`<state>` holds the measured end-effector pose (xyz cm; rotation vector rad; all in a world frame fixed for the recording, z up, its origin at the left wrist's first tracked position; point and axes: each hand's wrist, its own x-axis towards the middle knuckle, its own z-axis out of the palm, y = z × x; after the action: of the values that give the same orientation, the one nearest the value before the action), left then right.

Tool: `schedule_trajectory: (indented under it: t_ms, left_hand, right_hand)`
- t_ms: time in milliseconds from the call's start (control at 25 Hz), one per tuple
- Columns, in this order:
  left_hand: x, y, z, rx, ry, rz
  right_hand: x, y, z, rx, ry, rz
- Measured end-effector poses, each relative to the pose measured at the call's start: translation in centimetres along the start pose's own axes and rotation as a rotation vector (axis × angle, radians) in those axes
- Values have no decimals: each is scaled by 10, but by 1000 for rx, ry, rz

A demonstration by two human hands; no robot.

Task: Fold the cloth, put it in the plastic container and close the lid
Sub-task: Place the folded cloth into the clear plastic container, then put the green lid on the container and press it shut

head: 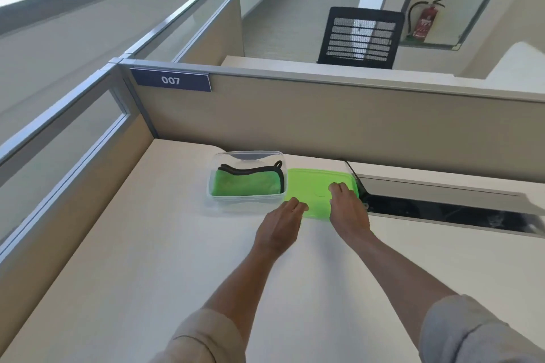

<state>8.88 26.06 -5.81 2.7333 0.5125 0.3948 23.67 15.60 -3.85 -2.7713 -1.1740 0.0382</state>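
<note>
Beside the plastic container point(216, 186) on its right lies the green lid point(315, 186), flat on the desk point(132, 244); the folded cloth point(247, 184) already sits inside the container. Both hands are spread and gripping nothing — the right hand point(349, 209) rests on the lid, the left hand point(280, 225) at its near-left corner. Best to lift by two opposite edges, keep it level, then press corners down. An open cable trough point(442, 209) right of the lid could catch a sliding edge.

Bench point(147, 244), pale. Clear plastic container point(218, 194), open, holding folded green cloth point(244, 186), left of both hands' fingers. Green lid point(315, 186) flat beside it: right hand point(348, 209) fingers rest on it, left hand point(280, 227) fingers at its near edge.
</note>
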Motion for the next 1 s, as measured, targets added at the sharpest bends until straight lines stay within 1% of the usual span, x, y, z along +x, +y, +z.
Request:
schedule_trajectory:
  t_ms: [80,160,240,360,480,640,760,1000]
  left_hand:
    - [6,8,7,77,-73,-8]
    - [9,13,12,145,-98,-49]
    - [12,15,14,197,-112,-96]
    - [14,16,17,257,-143,-155]
    - [13,17,19,275,-173,-195]
    - [14,21,21,273,-191,-199]
    - [11,24,21,240,-166,-209]
    - [-5,30,6,229,-70,-152]
  right_hand:
    - [-13,20,3,-18,-29,23]
    - [-21,36,5,14,-72,33]
    - [-23,48,7,65,-113,13]
    - [-20,61,8,84,-117,-42]
    - [-21,69,10,46,-129,-72]
    - [-29,78,11,47,-139,-56]
    - [-32,83,9,69,-160,-54]
    - [-42,82,-7,140,-125,-29]
